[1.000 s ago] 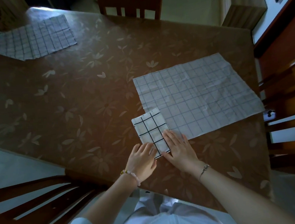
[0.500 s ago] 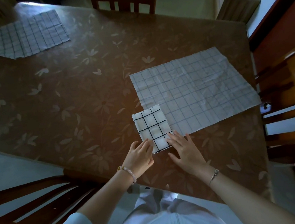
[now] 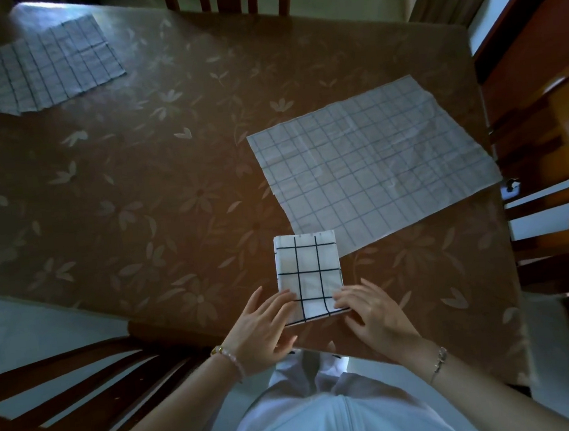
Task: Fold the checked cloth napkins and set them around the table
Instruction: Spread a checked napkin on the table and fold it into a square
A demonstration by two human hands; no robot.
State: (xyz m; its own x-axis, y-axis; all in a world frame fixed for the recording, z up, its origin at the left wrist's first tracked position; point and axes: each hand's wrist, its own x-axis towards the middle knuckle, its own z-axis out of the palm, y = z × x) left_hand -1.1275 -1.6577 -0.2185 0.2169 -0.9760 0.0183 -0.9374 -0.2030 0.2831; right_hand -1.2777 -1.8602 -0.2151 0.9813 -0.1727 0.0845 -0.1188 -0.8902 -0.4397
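Presses the folded napkin (image 3: 309, 275) flat at the near edge of the table (image 3: 137, 200) with left hand (image 3: 263, 329) and right hand (image 3: 376, 314). Rests fingers (image 3: 278, 301), nearly straight and slightly apart, on its near corners.

No legible text, labels, brands or numbers anywhere. Folded napkin (image 3: 307, 271) touched by left hand (image 3: 263, 327) and right hand (image 3: 374, 314): black grid lines only. Open napkin (image 3: 371, 163) beyond the right hand: faint grid only. Tablecloth (image 3: 171, 191): flower print, no lettering.
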